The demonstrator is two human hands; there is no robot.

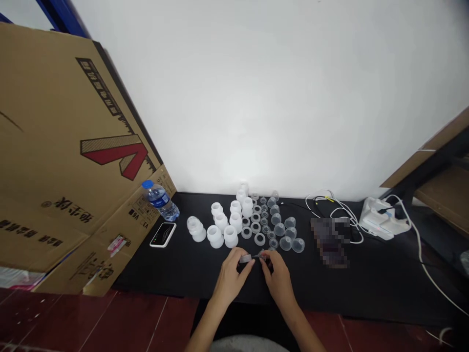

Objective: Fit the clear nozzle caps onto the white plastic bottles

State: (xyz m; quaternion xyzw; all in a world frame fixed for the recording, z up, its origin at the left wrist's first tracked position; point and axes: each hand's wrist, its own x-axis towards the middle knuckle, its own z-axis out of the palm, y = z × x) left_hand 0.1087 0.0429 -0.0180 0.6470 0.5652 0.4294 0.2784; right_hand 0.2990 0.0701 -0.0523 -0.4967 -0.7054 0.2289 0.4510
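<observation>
My left hand [233,270] is closed on a translucent ring [245,258], held between thumb and forefinger above the front of the black table. Close on its right, my right hand [275,271] pinches a small translucent silicone teat [258,255], partly hidden by the fingertips. The two parts nearly meet; I cannot tell whether they touch. Beyond the hands lie several loose rings [260,239], then a column of small teats [271,235]. To their right stand clear dome caps [286,243]. White wide-necked pieces [230,236] are grouped at the left, one topped with a clear dome [193,224].
On the left, a water bottle [160,200] and a phone [162,234] sit beside a large cardboard box [66,146]. A pixelated dark object [328,239], cables [344,208] and a white plastic device [383,218] occupy the table's right. A white wall [256,98] rises behind.
</observation>
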